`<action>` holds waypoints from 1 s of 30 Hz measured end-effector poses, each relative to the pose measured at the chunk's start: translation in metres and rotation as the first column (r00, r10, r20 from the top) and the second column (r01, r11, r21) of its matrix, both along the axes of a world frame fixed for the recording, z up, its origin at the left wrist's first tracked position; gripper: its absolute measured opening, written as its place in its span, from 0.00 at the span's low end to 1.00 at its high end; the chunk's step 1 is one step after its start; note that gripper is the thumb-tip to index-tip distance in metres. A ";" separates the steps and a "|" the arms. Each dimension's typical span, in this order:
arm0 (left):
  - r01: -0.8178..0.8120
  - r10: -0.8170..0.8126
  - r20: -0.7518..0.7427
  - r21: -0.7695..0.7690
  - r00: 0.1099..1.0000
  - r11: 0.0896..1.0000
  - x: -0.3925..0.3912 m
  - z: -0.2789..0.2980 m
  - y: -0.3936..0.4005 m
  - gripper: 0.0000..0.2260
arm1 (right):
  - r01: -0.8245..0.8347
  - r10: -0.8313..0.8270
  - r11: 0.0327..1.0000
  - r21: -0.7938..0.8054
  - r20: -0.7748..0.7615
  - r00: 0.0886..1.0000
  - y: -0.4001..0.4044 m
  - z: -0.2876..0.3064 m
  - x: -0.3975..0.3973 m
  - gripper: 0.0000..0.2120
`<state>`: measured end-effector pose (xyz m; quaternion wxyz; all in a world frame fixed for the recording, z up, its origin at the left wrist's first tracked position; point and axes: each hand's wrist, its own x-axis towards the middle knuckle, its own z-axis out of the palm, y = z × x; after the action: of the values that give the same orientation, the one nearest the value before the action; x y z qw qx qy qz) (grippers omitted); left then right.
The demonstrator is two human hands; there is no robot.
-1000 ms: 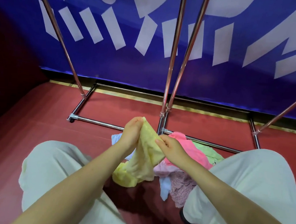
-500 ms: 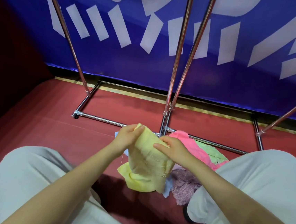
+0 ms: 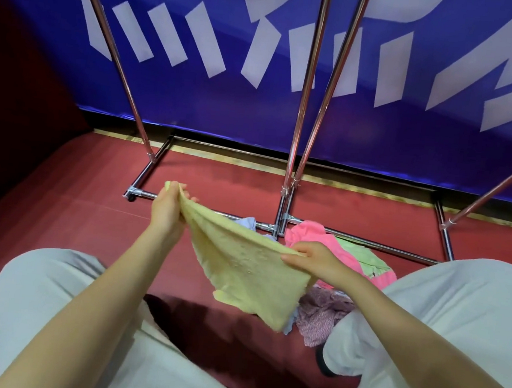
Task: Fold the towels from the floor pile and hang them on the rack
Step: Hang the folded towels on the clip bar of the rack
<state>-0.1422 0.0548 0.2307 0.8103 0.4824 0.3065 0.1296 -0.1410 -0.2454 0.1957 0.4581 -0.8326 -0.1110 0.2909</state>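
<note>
the left hand (image 3: pixel 167 208) is closed on one upper corner of the yellow towel (image 3: pixel 247 266); the right hand (image 3: pixel 312 260) pinches the opposite upper corner between thumb and fingers. the towel is stretched taut between the two hands and hangs in the air above the floor (image 3: pixel 69 207), its lower edge loose and sagging toward the person's lap.

the floor is a dull red surface with a faint seam line running across it. a pile of towels (image 3: pixel 351 265) lies on it just behind and below the right hand — a pink towel (image 3: pixel 307 231) on top, a green towel (image 3: pixel 361 258) beside it, a pale blue one (image 3: pixel 247 222) at the far side and a patterned mauve one (image 3: pixel 321 312) at the near side, partly hidden by the yellow towel.

the rack (image 3: pixel 300 110) stands at the far edge of the floor: chrome base bars resting on the floor, with copper-toned uprights rising out of the top of the view. the pile touches or overlaps the near base bar.

behind the rack — a blue wall banner (image 3: pixel 194 109) with large white shapes, and a yellow strip along its foot. a dark red wall (image 3: pixel 16 102) closes the left side. the person's knees, in light trousers (image 3: pixel 57 293), frame the lower corners.
</note>
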 end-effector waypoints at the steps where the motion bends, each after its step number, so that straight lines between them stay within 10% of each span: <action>1: -0.032 0.032 -0.005 -0.006 0.999 0.999 0.002 -0.001 0.004 0.12 | 0.032 -0.031 0.998 0.047 -0.026 0.999 -0.002 0.000 0.000 0.10; 12: 0.321 -0.247 -0.209 0.518 0.946 0.792 -0.012 -0.009 -0.043 0.13 | 0.225 -0.207 0.901 0.371 -0.090 0.974 0.015 0.026 -0.003 0.04; 30: 0.673 -0.666 -0.210 0.462 0.715 0.578 -0.041 -0.004 -0.099 0.07 | 0.223 -0.241 0.900 0.374 0.001 0.970 0.038 0.039 0.003 0.03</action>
<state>-0.1832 -0.0444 0.2265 0.6398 0.7577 0.0615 -0.1131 -0.1385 -0.2076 0.2347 0.6357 -0.7450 -0.0747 0.1882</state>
